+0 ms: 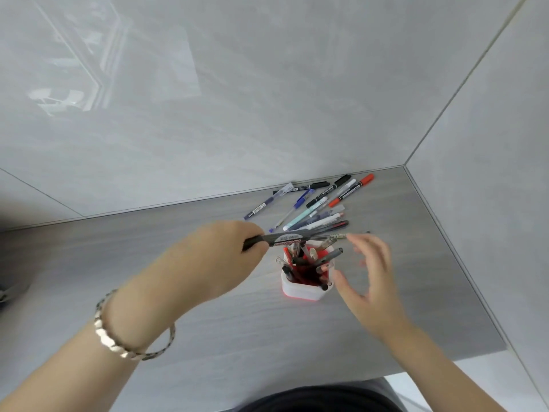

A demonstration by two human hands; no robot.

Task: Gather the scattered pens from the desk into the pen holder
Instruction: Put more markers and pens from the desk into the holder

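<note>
A white pen holder with a red inside stands on the grey desk and holds several pens. My left hand grips a black marker by one end and holds it level, just above the holder's far rim. My right hand hovers to the right of the holder, fingers spread, with nothing in it. Several loose pens lie scattered behind the holder toward the back corner, among them a red marker and a blue pen.
Grey tiled walls meet at the desk's back right corner. The desk's front edge runs close to my body. A beaded bracelet sits on my left wrist. A dark object shows at the far left.
</note>
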